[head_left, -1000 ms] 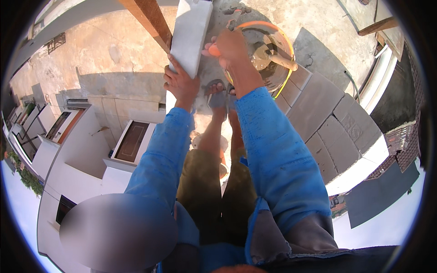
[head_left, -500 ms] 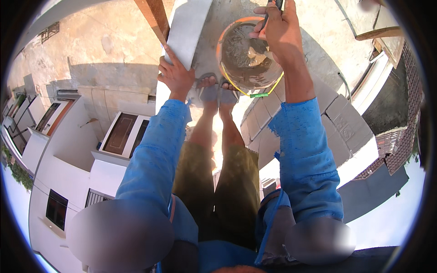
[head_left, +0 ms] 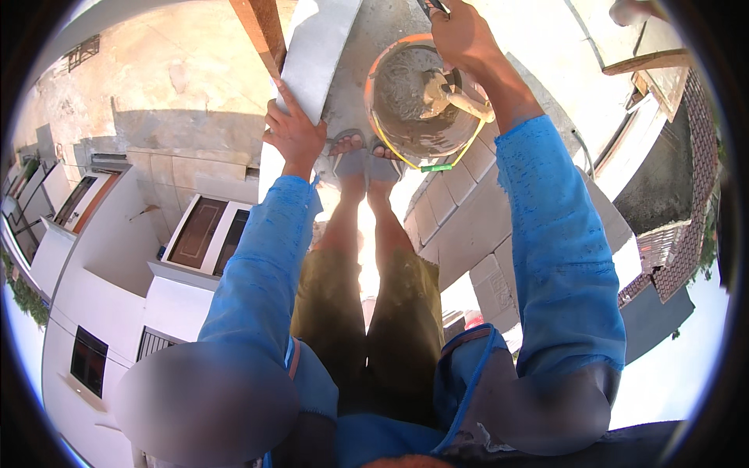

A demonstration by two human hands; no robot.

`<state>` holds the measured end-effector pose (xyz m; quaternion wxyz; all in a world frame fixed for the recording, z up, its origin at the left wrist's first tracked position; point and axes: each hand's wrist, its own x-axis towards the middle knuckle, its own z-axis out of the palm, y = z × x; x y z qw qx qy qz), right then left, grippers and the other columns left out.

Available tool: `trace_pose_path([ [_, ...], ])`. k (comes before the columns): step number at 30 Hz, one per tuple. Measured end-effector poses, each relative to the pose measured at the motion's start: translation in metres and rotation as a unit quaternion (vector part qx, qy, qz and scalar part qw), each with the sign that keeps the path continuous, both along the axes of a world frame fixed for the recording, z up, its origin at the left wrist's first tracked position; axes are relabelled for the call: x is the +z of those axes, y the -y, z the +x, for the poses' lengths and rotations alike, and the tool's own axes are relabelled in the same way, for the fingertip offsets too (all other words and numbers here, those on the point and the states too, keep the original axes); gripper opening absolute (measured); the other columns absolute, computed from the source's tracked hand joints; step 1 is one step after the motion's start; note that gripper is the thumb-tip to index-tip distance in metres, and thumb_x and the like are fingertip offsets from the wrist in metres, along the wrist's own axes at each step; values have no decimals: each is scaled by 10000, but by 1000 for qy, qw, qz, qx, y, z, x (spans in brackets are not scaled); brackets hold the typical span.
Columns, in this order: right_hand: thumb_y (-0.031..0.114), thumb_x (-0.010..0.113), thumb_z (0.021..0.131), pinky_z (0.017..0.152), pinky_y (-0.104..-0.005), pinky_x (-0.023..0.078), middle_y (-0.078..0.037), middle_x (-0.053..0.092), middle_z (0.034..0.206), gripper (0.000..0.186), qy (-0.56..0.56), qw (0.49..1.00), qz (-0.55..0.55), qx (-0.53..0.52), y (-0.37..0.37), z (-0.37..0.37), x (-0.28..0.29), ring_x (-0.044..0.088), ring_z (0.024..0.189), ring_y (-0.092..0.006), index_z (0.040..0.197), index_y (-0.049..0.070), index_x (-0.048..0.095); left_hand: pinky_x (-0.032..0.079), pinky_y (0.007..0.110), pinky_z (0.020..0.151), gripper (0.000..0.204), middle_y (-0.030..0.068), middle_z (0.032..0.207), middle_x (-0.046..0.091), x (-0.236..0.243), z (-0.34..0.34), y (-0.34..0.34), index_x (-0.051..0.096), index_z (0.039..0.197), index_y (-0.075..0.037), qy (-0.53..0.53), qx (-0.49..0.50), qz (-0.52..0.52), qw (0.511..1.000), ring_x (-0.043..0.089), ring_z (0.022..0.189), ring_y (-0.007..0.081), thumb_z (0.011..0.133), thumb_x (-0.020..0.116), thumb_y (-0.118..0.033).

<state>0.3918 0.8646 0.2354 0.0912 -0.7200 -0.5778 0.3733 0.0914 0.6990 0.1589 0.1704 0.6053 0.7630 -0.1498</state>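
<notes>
My left hand (head_left: 295,131) rests with fingers spread on the long pale board (head_left: 314,43), its index finger extended up to the foot of an upright wooden post (head_left: 261,35). My right hand (head_left: 460,39) is raised near the top edge, closed round a dark tool (head_left: 429,6) that is partly hidden and cut off. Just below that hand stands an orange-rimmed bucket (head_left: 371,82) with wet grey mortar and a yellow wire handle. A wooden-handled tool (head_left: 468,103) rests in the bucket, its head smeared with mortar.
My sandalled feet (head_left: 349,160) stand beside the bucket. Grey blocks (head_left: 460,218) lie to the right. A curved wooden piece (head_left: 647,61) and a blurred skin-toned shape (head_left: 624,12) are at top right. A white building (head_left: 101,312) shows on the left.
My right hand has risen from beside the board to above the bucket's right side, uncovering more of the mortar. My left hand has shifted slightly left in view, still on the board.
</notes>
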Motion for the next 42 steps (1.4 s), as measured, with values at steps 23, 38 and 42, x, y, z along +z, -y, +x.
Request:
trace_pose_path([
  [23, 221, 763, 838, 767, -474, 570, -156, 722, 801, 233, 102, 863, 190, 456, -49, 41, -87, 717, 847, -353, 952, 20, 735, 454, 681, 967, 1392, 303, 1571, 365, -5, -1, 2, 12, 1758, -168, 14, 7, 18, 1000, 453, 1381, 483, 735, 918, -429],
  [38, -22, 461, 1029, 590, -373, 517, -198, 504, 1058, 302, -488, 662, -289, -490, 16, -59, -42, 589, 820, -275, 1331, -27, 437, 476, 648, 935, 1295, 288, 1521, 396, 0, -35, 58, 132, 1755, -194, 32, -6, 32, 999, 500, 1323, 475, 727, 907, -335],
  [42, -57, 438, 1006, 596, -378, 498, -189, 484, 1058, 266, -514, 653, -197, -521, 32, -65, -77, 556, 821, -266, 1272, -52, 430, 478, 649, 920, 1302, 286, 1521, 396, -3, -28, 55, 134, 1756, -206, 52, -15, 50, 997, 500, 1307, 476, 724, 917, -334],
])
